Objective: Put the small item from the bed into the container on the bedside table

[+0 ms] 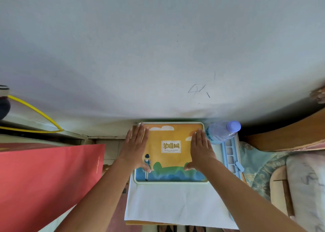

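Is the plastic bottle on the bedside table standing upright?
No. The plastic bottle lies tilted on its side beside the illustrated container, its purple cap pointing toward the wall.

A small white rectangular label [171, 146], set on the orange sky of the illustrated picture [168, 172] that fills the pale green square tray [169, 182], carries three large yellow Chinese characters, 羊脂绒, with a line of tiny dark print beneath them that is too small to make out. The red paper bag [44, 184] at the left bears a thin line of pale lettering [97, 164] running up along its right edge, also too small to read. On the clear plastic water bottle [222, 132] the blue wrapper [209, 135] shows white letters, blurred and cut off by the bottle's curve.
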Tool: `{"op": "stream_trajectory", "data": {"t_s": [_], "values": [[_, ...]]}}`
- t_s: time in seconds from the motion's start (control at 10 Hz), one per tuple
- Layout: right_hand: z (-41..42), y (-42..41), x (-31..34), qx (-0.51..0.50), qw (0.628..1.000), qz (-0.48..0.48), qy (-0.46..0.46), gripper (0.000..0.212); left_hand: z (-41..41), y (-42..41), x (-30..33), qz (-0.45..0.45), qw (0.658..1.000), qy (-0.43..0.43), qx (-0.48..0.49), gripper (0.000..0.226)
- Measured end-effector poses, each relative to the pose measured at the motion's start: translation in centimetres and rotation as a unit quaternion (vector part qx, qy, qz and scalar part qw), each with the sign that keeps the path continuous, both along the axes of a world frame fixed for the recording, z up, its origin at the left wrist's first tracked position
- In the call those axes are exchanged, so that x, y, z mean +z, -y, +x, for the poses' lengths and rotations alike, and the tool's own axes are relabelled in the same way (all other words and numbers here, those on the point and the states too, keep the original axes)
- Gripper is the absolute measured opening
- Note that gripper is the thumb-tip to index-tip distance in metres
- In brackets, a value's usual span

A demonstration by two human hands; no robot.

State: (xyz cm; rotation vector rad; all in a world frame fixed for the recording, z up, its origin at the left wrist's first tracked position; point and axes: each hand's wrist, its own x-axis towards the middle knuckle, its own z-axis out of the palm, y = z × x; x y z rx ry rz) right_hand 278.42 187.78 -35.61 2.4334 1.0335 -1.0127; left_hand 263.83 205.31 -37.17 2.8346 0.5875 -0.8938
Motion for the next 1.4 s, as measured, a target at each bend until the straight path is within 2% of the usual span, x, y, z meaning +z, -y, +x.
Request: {"op": "stream_trajectory", "data": {"t_s": [0.3, 0.8, 1.0, 1.1, 1.2, 1.3, 1.4], "values": [[2.7, -0.7, -1.8, -0.024, 0.999, 0.037, -0.013, 0.148, 0.9, -1.7, -1.2, 0.023, 0.999, -0.032, -0.021, 0.157], [2.9, -1.1, -2.2, -0.003, 1.000, 0.020, 0.005, 0.147, 1.9, -0.6, -1.4, 0.053, 0.996, -0.073, 0.005, 0.147], [2.4, -1.0, -1.2, -0.007, 0.999, 0.034, 0.011, 0.143, 1.5, -0.5, -0.3, 0.091, 0.992, -0.084, -0.011, 0.153], [1.5, -0.6, -0.6, -0.005, 0.998, 0.052, 0.021, 0.133, 0.9, 0.2, 0.4, 0.109, 0.992, -0.069, -0.016, 0.148], [0.2, 1.5, 1.7, -0.018, 0.995, 0.094, 0.008, 0.113, 0.4, 1.6, 2.1, 0.101, 0.994, -0.027, -0.042, 0.138], [-1.2, 3.7, 4.3, -0.020, 0.994, 0.105, 0.014, 0.103, 0.0, 3.3, 4.6, 0.081, 0.996, 0.009, -0.030, 0.122], [-3.5, 6.9, 8.4, -0.023, 0.990, 0.139, 0.029, 0.098, -1.1, 6.7, 8.1, 0.057, 0.995, 0.076, -0.007, 0.096]]}}
